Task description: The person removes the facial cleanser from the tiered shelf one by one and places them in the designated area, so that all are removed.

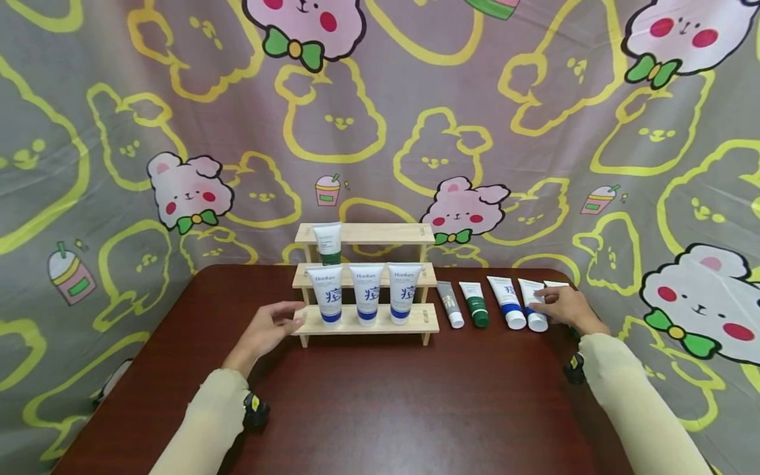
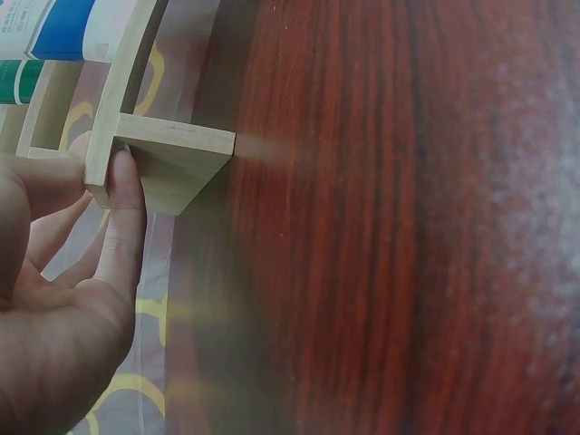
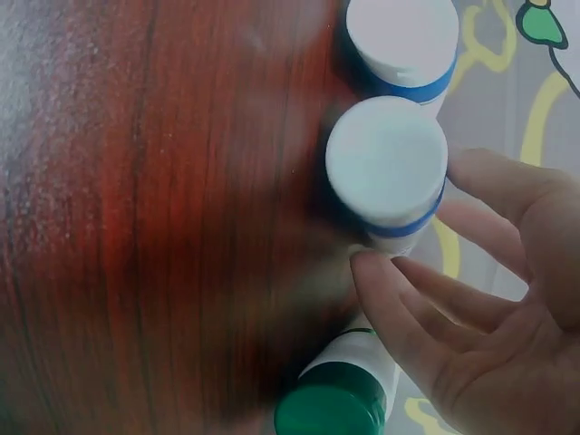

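A three-tier wooden display stand [image 1: 368, 330] stands on the table, and my left hand [image 1: 274, 328] pinches the left end of its lowest board. The left wrist view shows the thumb above the board end [image 2: 101, 172] and a finger beneath it. To the right, my right hand [image 1: 567, 309] has thumb and fingers on either side of a white squeeze tube [image 1: 530, 290] with a blue band, lying among other tubes. Its white cap [image 3: 387, 163] faces the right wrist camera. Beside it lies a green-capped tube [image 3: 331, 399], partly covered by the hand in the head view.
Three white-and-blue tubes [image 1: 367, 293] stand on the lowest tier. A white-and-green tube [image 1: 328, 241] stands behind them, one tier up. Between stand and right hand lie a grey tube [image 1: 448, 303], a green-capped tube [image 1: 475, 303] and another blue-banded tube [image 1: 506, 300]. A patterned curtain [image 1: 380, 185] hangs behind.
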### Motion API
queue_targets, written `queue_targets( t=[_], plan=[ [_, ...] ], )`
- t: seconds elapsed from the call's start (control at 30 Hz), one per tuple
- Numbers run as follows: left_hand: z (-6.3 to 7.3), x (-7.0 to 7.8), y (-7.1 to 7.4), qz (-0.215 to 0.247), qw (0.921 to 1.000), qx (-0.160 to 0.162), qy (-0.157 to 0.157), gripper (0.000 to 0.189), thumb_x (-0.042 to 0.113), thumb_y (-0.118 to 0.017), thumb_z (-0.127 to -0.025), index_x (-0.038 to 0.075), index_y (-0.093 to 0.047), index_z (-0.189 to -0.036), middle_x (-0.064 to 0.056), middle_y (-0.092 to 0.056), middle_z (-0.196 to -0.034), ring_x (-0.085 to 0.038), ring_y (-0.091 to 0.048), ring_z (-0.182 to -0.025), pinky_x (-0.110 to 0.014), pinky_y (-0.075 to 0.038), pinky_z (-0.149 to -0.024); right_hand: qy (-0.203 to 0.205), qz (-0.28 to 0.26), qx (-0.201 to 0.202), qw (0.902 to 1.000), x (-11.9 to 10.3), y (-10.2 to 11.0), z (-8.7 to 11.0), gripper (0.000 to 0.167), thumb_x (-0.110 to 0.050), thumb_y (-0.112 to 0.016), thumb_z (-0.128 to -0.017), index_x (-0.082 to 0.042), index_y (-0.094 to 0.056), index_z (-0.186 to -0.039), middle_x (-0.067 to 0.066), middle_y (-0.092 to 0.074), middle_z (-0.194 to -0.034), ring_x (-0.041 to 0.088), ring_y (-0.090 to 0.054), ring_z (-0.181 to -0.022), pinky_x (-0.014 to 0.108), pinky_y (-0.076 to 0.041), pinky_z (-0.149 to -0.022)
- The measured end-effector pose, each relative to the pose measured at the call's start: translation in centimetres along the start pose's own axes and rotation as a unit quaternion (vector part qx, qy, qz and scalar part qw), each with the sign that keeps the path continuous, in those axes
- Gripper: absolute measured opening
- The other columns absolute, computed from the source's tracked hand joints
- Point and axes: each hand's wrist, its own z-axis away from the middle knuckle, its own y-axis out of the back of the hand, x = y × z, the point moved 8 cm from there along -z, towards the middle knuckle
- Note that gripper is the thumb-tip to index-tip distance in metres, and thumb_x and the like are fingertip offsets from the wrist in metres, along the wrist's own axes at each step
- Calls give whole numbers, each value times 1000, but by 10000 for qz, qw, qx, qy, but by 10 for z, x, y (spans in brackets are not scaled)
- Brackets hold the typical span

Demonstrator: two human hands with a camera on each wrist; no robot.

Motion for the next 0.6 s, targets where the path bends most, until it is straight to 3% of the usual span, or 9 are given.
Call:
queue_targets(
  t=[0.2, 0.4, 0.6],
  plan=[
    [1, 1, 0, -4, 10000, 29, -36, 43, 20, -71, -99, 12, -63, -140, -18, -59, -148, -30, -68, -115, -50, -54, -103, -66, -49, -35, 10000, 1, -1, 0, 48, -22, -75, -92, 7, -66, -129, 38, -65, -123, 19, -73, -74, 32, -60, -61],
    [-1, -1, 1, -30, 10000, 39, -4, 43, 21, -70, -99, 13, -63, -141, -17, -58, -149, -30, -67, -117, -50, -54, -104, -5, -119, -101, 9999, -1, -2, -1, 47, -20, -73, -94, 9, -64, -130, 38, -65, -123, 20, -73, -76, 32, -60, -62],
    [-1, -2, 1, -44, 10000, 60, -18, 43, 21, -70, -99, 14, -64, -141, -17, -58, -149, -31, -67, -118, -50, -54, -104, 351, 107, 430, 9984, -19, 12, -2, 45, -26, -71, -97, 6, -66, -128, 36, -66, -121, 41, -70, -94, 47, -57, -77]
  ],
)
